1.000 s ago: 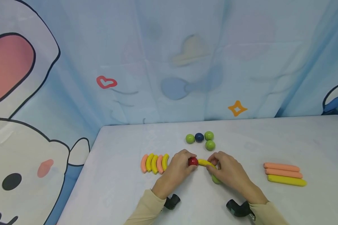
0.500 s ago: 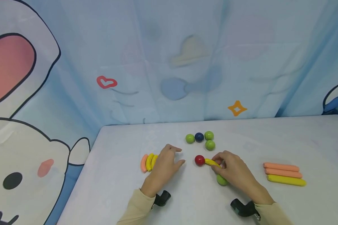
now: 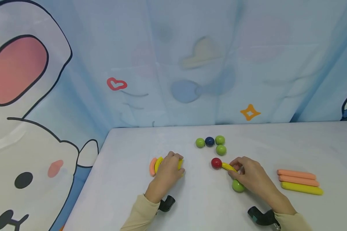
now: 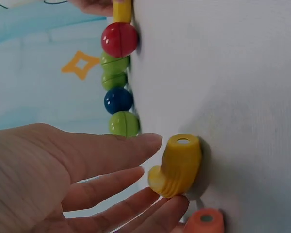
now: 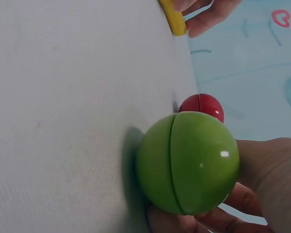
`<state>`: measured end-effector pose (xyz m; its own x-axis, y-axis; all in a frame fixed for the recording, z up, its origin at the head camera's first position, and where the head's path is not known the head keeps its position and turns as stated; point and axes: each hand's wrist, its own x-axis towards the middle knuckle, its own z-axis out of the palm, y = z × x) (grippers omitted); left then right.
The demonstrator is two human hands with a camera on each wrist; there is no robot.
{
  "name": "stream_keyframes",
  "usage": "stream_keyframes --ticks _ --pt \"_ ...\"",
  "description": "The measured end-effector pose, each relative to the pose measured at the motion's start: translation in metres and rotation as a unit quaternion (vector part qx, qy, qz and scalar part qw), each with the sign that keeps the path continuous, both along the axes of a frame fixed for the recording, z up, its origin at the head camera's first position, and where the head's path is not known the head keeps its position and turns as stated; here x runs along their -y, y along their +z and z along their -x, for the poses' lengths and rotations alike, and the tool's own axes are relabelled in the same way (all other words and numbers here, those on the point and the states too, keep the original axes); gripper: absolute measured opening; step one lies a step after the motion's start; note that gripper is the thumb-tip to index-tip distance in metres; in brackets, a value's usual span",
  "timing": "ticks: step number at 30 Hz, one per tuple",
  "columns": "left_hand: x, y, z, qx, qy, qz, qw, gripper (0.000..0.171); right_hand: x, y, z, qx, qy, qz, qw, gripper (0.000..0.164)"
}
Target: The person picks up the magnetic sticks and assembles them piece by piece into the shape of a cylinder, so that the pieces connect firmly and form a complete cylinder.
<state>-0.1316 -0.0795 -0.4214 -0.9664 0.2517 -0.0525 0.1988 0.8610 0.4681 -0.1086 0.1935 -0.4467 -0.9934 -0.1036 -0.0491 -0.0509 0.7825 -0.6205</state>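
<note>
My left hand (image 3: 167, 171) is at the right end of a row of curved sticks, thumb and fingers around a yellow curved stick (image 4: 183, 162). A metal disc shows on that stick's end in the left wrist view. My right hand (image 3: 253, 175) pinches another yellow curved stick (image 3: 227, 166). At this stick's far end sits a red ball (image 3: 216, 163), and a green ball (image 5: 189, 162) sits at its near end, large in the right wrist view. Both balls are close over the white table. The left hand covers part of the row.
Orange (image 3: 153, 166) and yellow curved sticks lie left of the left hand. Behind the hands are a blue ball (image 3: 209, 141) and several green balls (image 3: 221, 149). Two straight orange sticks (image 3: 298, 180) and a straight yellow stick (image 3: 302, 188) lie at right. A patterned curtain (image 3: 167, 38) hangs behind the table.
My left hand has let go of the red ball, moved left and taken the row's rightmost yellow curved stick. The right hand has shifted slightly right with its stick and balls.
</note>
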Motion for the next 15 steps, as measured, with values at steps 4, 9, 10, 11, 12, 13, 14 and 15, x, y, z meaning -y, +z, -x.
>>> stream_keyframes --ticks 4,9,10,11,12,13,14,15 --pt "-0.006 -0.002 0.000 -0.002 -0.006 0.004 1.0000 0.038 -0.002 -0.001 -0.001 0.001 -0.002 0.001 1.000 0.031" --pt "-0.011 -0.003 -0.001 0.005 0.001 0.003 1.0000 0.038 -0.004 -0.001 -0.002 0.003 -0.002 0.000 1.000 0.032" --pt "-0.011 -0.003 -0.002 0.007 0.003 0.003 1.0000 0.036 -0.004 -0.001 -0.002 0.003 -0.001 0.000 1.000 0.032" --pt "-0.012 -0.003 -0.002 0.009 0.004 0.002 0.9999 0.033 -0.004 -0.001 -0.001 0.003 -0.001 0.000 1.000 0.032" --pt "-0.013 -0.004 -0.003 0.010 0.003 0.002 0.9999 0.031 -0.004 0.000 -0.001 0.004 0.000 -0.001 1.000 0.032" --pt "-0.014 -0.004 -0.003 0.012 0.002 -0.001 0.9999 0.028 -0.003 0.000 -0.001 0.005 0.000 -0.002 1.000 0.033" --pt "-0.015 -0.005 -0.003 0.012 0.000 -0.005 0.9999 0.026 -0.003 0.000 -0.001 0.006 0.001 -0.003 1.000 0.033" --pt "-0.016 -0.005 -0.003 0.013 -0.002 -0.010 0.9999 0.025 -0.003 0.000 -0.001 0.006 0.001 -0.003 1.000 0.033"
